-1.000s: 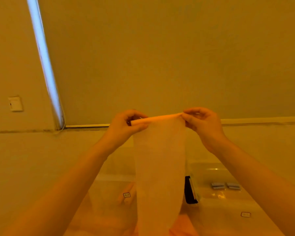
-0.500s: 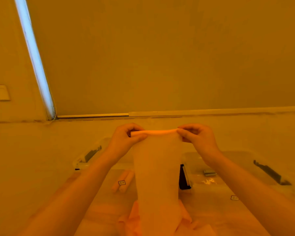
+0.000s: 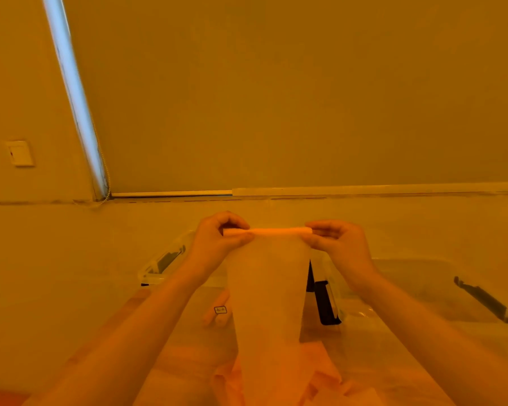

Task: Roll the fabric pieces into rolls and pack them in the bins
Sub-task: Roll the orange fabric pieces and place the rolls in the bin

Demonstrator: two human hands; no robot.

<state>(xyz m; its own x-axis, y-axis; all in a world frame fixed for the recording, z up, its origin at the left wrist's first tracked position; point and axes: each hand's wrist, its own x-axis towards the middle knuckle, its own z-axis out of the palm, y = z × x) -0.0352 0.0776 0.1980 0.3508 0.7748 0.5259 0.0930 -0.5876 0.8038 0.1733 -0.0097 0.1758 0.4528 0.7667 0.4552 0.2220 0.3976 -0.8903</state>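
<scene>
Since a second ago my hands have come down from in front of the wall to just above the bins, and the roll (image 3: 266, 231) looks a little thicker, though the orange light makes that hard to judge. So the rolling is under way but far from done: most of the fabric (image 3: 266, 288) hangs loose below it, down to the pile (image 3: 276, 376) at the bottom.

My left hand (image 3: 217, 238) pinches the roll's left end and my right hand (image 3: 335, 244) pinches its right end, both clamped on it.

The roll's long axis runs level, left to right, across my view; the sheet hangs straight down.

Two finished rolls (image 3: 217, 313) lie in the left bin (image 3: 159, 263).
</scene>
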